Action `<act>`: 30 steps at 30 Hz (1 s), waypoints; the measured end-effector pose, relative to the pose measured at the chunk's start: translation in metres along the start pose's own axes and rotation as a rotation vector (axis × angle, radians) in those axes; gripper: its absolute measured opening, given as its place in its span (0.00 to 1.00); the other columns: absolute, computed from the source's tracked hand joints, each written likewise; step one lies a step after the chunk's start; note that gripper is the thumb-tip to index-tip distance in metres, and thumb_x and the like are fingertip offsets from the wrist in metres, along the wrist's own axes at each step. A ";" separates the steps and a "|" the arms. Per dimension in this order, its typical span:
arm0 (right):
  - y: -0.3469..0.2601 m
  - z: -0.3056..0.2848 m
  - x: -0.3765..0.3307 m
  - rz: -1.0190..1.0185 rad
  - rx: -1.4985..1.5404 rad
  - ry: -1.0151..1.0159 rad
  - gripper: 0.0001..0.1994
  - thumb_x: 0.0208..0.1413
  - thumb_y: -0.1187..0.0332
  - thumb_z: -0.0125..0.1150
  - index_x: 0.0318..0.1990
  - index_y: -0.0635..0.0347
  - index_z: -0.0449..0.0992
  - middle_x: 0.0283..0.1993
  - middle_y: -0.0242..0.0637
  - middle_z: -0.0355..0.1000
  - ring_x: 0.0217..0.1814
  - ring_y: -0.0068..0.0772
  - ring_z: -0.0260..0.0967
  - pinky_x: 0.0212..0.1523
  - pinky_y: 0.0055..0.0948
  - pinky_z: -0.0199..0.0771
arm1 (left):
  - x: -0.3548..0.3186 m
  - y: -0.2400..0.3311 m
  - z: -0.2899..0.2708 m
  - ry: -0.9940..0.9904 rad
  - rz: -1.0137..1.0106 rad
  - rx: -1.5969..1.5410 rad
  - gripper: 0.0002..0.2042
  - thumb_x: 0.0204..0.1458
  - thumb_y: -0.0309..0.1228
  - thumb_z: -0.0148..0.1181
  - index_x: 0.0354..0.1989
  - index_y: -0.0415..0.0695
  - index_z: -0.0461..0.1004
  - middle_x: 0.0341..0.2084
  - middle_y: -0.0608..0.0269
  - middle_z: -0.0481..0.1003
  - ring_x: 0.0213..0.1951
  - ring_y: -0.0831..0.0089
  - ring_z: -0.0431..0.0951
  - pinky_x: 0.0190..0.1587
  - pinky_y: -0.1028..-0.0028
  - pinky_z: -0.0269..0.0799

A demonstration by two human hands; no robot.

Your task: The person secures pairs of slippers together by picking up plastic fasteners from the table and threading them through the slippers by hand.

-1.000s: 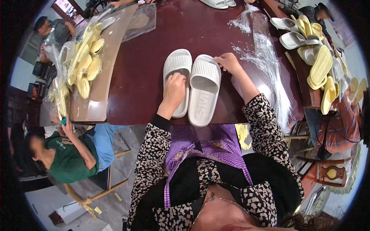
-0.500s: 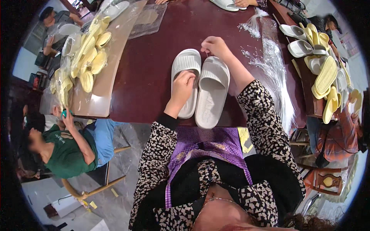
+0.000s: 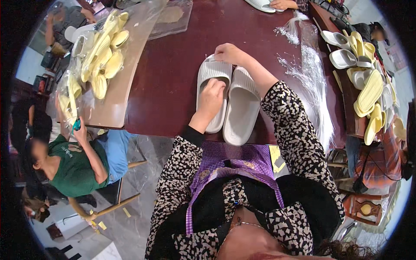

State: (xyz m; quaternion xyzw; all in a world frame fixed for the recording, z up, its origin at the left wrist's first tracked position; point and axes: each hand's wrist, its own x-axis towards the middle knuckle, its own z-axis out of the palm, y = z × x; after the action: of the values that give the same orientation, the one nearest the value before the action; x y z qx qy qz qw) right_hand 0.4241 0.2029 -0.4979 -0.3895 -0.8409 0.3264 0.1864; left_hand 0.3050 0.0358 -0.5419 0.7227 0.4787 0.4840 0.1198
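Two light grey slippers lie side by side on the dark red table, toes pointing away from me. My left hand is at the foot opening of the left slipper, its fingers closed and partly tucked under the ribbed strap. What they hold there, if anything, is hidden. Over the toe end, my right hand pinches with its fingertips at the front of the left slipper; anything between them is too small to make out. The right slipper rests just beside, its toe partly covered by my right wrist.
White tag strands lie bundled at the right of the table. Yellow and grey slippers are heaped at the right edge. Bagged yellow slippers cover a tan board at left. A person in green sits at left, holding a teal-handled tool.
My right hand has moved left, from above the right slipper's toe to the left slipper's toe. My left hand stays at the left slipper's opening. The view has shifted slightly.
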 end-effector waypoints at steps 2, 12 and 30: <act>0.000 0.004 0.002 0.032 0.050 -0.008 0.10 0.45 0.67 0.59 0.33 0.64 0.78 0.26 0.38 0.73 0.30 0.28 0.69 0.34 0.31 0.69 | 0.001 0.001 0.002 -0.012 0.016 0.004 0.04 0.50 0.21 0.54 0.33 0.39 0.72 0.30 0.52 0.71 0.33 0.54 0.74 0.35 0.64 0.70; 0.005 0.011 0.009 0.259 0.413 -0.217 0.07 0.50 0.67 0.61 0.34 0.58 0.77 0.29 0.28 0.71 0.32 0.22 0.64 0.34 0.27 0.67 | 0.001 0.003 0.002 -0.072 0.038 0.034 0.03 0.51 0.21 0.52 0.33 0.39 0.70 0.32 0.53 0.70 0.35 0.51 0.73 0.36 0.60 0.70; 0.020 0.018 0.016 0.345 0.705 -0.200 0.03 0.52 0.71 0.60 0.32 0.60 0.74 0.30 0.29 0.71 0.32 0.22 0.66 0.34 0.24 0.68 | 0.004 -0.006 0.002 -0.125 0.013 0.042 0.04 0.51 0.22 0.50 0.34 0.38 0.70 0.35 0.50 0.71 0.39 0.50 0.73 0.41 0.60 0.69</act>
State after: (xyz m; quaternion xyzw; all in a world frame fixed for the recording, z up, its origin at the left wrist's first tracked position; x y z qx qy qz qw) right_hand 0.4144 0.2176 -0.5240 -0.4035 -0.6137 0.6575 0.1683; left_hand 0.3037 0.0425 -0.5449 0.7568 0.4756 0.4288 0.1312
